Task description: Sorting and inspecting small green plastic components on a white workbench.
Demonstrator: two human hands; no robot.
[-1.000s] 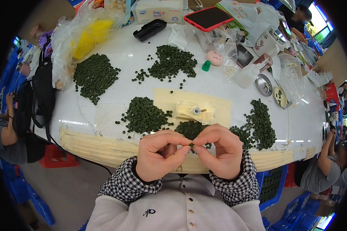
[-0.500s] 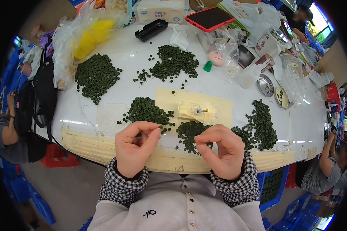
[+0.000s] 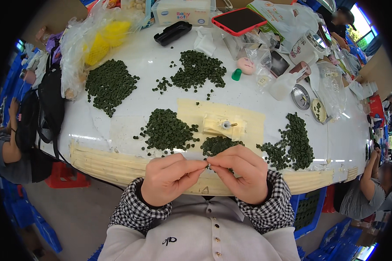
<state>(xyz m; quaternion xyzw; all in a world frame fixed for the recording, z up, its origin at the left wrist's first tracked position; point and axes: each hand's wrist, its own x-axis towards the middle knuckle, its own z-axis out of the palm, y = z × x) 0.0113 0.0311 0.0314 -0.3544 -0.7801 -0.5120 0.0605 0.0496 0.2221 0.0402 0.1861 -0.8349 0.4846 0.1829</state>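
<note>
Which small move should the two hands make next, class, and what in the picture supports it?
Perhaps part the left hand slightly from the right hand: their fingertips meet near a pile of dark green pieces, and anything between them is too small to make out, so a gap might reveal it.

The person's left hand (image 3: 163, 180) and right hand (image 3: 246, 174) meet at pinched fingertips; anything between them is too small to tell. Just beyond the hands lies a small heap of dark green pieces (image 3: 217, 144), with a tape-wrapped block (image 3: 214, 125) behind it. Larger heaps spread beyond the left hand (image 3: 165, 128) and to the right hand's right (image 3: 299, 143); a red-edged phone (image 3: 239, 21) sits far beyond both.
</note>
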